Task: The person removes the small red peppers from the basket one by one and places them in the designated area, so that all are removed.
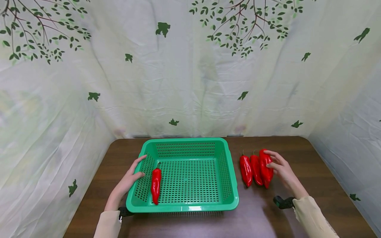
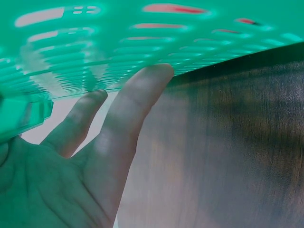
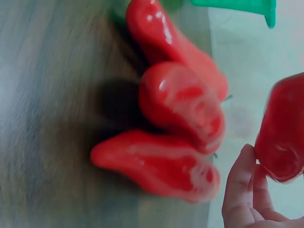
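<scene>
A green perforated basket [image 1: 183, 207] stands on the table, with one red pepper [image 1: 156, 186] lying inside near its left wall. My left hand [image 1: 128, 180] grips the basket's left side, thumb and a finger over the rim; the left wrist view shows other fingers against the outer wall. To the basket's right, my right hand [image 1: 281, 167] holds a glossy red pepper [image 3: 285, 128] between its fingers and thumb, raised off the table. Under and beside it, three more red peppers [image 3: 156, 164] lie side by side; the held one partly covers the rightmost in the head view.
The brown wooden table [image 1: 309, 175] has rounded far corners. A pale curtain [image 1: 190, 72] printed with leaves and branches hangs behind it and at both sides. Each wrist wears a black strap [image 1: 284, 202].
</scene>
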`<move>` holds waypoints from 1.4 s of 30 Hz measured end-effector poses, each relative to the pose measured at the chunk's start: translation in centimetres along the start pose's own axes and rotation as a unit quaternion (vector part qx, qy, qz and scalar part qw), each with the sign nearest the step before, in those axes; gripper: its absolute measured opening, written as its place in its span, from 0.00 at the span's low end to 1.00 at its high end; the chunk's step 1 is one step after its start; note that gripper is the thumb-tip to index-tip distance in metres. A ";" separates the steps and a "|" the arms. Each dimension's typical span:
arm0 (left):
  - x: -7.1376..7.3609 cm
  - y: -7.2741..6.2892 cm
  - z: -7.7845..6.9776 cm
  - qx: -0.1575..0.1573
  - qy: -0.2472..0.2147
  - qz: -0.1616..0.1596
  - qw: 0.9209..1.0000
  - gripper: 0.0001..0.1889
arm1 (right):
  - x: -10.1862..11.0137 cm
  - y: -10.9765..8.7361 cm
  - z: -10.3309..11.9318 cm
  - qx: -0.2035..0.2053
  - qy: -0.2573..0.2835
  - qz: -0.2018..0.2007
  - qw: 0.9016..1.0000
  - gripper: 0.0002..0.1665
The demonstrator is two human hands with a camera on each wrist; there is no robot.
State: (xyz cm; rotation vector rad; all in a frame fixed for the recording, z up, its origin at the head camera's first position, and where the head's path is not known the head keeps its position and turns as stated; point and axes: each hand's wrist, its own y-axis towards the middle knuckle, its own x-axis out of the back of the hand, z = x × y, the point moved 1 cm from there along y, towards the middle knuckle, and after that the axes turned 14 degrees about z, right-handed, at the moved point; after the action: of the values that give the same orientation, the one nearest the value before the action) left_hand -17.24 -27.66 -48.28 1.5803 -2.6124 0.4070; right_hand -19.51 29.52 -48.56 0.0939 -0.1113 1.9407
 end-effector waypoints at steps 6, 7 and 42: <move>0.0 0.0 -0.1 -0.002 -0.004 0.002 1.000 0.35 | 0.9 -0.6 -0.7 0.024 0.013 -0.005 1.000 0.25; 0.0 0.0 -0.1 -0.002 -0.005 0.002 1.000 0.35 | 1.0 -0.7 -0.9 0.025 0.015 -0.007 1.000 0.25; -0.2 -0.2 -0.4 0.002 -0.008 -0.002 1.000 0.36 | 3.6 -1.5 -3.9 -0.057 -0.080 -0.083 0.992 0.25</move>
State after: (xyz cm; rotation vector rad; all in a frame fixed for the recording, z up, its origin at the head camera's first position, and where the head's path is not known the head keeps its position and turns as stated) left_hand -17.03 -27.45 -47.90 1.5971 -2.6208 0.4012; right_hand -19.51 33.89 -51.92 0.1779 -0.3124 1.7554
